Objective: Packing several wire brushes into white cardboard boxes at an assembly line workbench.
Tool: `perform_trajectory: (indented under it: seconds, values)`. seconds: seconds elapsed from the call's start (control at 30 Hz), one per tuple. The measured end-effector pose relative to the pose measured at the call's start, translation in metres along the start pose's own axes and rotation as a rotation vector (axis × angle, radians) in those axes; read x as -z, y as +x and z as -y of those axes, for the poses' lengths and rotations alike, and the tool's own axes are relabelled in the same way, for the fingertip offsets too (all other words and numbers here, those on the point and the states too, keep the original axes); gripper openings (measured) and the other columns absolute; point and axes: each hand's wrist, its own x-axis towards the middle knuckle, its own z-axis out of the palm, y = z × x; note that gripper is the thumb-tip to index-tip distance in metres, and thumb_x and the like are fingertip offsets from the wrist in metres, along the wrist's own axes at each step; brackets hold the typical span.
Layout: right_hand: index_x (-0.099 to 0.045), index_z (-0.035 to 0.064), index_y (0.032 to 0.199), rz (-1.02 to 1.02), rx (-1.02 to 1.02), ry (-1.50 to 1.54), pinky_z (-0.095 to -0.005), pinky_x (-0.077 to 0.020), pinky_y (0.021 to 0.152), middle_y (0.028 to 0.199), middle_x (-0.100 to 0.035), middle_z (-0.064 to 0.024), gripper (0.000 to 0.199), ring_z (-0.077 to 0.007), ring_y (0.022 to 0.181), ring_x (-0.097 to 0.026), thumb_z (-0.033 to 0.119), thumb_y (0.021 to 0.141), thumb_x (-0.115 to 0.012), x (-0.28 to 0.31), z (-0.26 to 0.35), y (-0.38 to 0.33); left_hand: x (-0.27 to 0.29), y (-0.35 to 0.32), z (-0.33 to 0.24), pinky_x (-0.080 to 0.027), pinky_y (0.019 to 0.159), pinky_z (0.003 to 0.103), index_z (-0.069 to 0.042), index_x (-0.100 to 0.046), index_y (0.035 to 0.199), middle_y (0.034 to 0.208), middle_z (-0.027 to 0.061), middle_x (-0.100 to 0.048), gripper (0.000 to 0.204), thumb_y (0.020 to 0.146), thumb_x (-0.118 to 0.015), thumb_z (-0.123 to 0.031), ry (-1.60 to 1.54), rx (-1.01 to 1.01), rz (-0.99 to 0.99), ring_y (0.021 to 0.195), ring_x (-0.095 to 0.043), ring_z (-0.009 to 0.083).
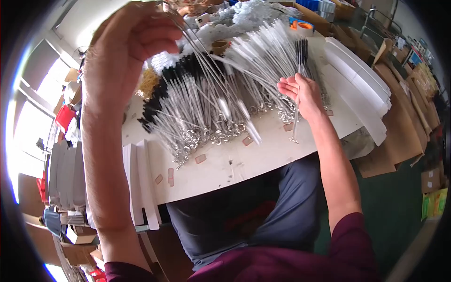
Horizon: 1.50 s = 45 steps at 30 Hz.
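Note:
My left hand is raised at the upper left, its fingers closed on a few long wire brushes. Their thin metal stems slant down to the right, and a pale bristle end hangs over the table's front. On the right, my right hand pinches the stems of several black-bristled brushes. Their bristles point away from me, and a ring end shows below the hand. Between my hands lies a wide heap of wire brushes, ring ends toward me. More white-bristled brushes fan out behind.
All this lies on a pale table. An orange tape roll sits at the back right. Long white cardboard pieces line the right edge, others the left. Brown cardboard leans at the right. Clear plastic bags are piled behind.

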Motion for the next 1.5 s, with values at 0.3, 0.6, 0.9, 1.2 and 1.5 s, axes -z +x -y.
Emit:
perform_trajectory:
  seconds: [0.3, 0.6, 0.9, 1.2, 1.5]
  values:
    - [-0.065, -0.0084, 0.100, 0.834, -0.283, 0.071, -0.0473, -0.0575, 0.099, 0.114, -0.071, -0.0275, 0.040, -0.0352, 0.103, -0.073, 0.025, 0.111, -0.046, -0.115, 0.021, -0.112, -0.054, -0.075, 0.000, -0.061, 0.060, 0.036, 0.002, -0.058, 0.098, 0.095, 0.0249, -0.071, 0.024, 0.103, -0.050, -0.020, -0.163, 0.240, 0.081, 0.071, -0.073, 0.0257]
    - [-0.065, -0.0068, 0.113, 0.870, -0.510, 0.099, -0.0383, -0.0632, 0.072, 0.091, -0.074, -0.0185, 0.040, -0.0265, 0.076, -0.075, 0.028, 0.112, -0.045, -0.113, -0.004, -0.165, -0.014, -0.113, 0.027, -0.060, 0.064, 0.029, -0.001, -0.063, 0.097, 0.085, 0.0106, -0.072, 0.011, 0.103, -0.058, -0.009, 0.244, 0.302, 0.007, 0.071, -0.072, 0.0162]
    - [-0.065, -0.0067, 0.114, 0.770, -0.544, -0.065, -0.0292, -0.0542, 0.054, 0.078, -0.068, -0.0101, 0.041, -0.0161, 0.059, -0.065, 0.028, 0.113, -0.043, -0.110, -0.030, -0.204, 0.000, -0.158, 0.056, -0.055, 0.066, 0.027, 0.001, -0.062, 0.094, 0.080, 0.0040, -0.066, 0.008, 0.101, -0.059, -0.004, 0.685, 0.152, 0.081, 0.072, -0.065, 0.0097]
    - [-0.066, -0.0036, 0.113, 0.696, -0.590, -0.208, -0.0209, -0.0376, 0.047, 0.068, -0.051, 0.0013, 0.044, -0.0040, 0.053, -0.042, 0.034, 0.114, -0.043, -0.107, -0.041, -0.229, 0.003, -0.187, 0.076, -0.054, 0.066, 0.029, 0.000, -0.062, 0.094, 0.075, 0.0086, -0.066, 0.005, 0.098, -0.061, -0.003, 0.814, 0.058, -0.012, 0.069, -0.067, 0.0122]
    - [-0.070, -0.0001, 0.103, 0.679, -0.597, -0.372, -0.0194, -0.0279, 0.044, 0.063, -0.039, 0.0088, 0.055, 0.0003, 0.052, -0.032, 0.049, 0.111, -0.046, -0.103, -0.051, -0.238, -0.011, -0.226, 0.096, -0.053, 0.056, 0.038, -0.003, -0.064, 0.099, 0.080, 0.0074, -0.063, 0.020, 0.081, -0.071, 0.003, 1.156, -0.447, 0.186, 0.067, -0.067, 0.0252]
